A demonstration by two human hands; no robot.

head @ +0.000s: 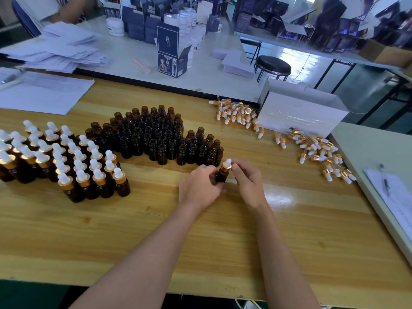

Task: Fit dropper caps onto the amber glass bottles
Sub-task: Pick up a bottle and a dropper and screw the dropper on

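Note:
An amber glass bottle [222, 175] stands on the wooden table [156, 230], gripped around its body by my left hand [198, 187]. On its neck sits a dropper cap [227, 164] with a white bulb and gold collar, which my right hand [246, 180] pinches at the collar. Several uncapped amber bottles [156, 137] stand in a cluster behind. Capped bottles [66, 161] fill the left side. Loose dropper caps [318, 152] lie in a heap at the right, with more dropper caps [236, 114] further back.
A white cardboard box [298, 112] stands at the back right beside the caps. Paper sheets [42, 92] lie at the back left. A clipboard with a pen [385, 181] sits at the far right. Another person works at the far table, which holds dark cartons [169, 52].

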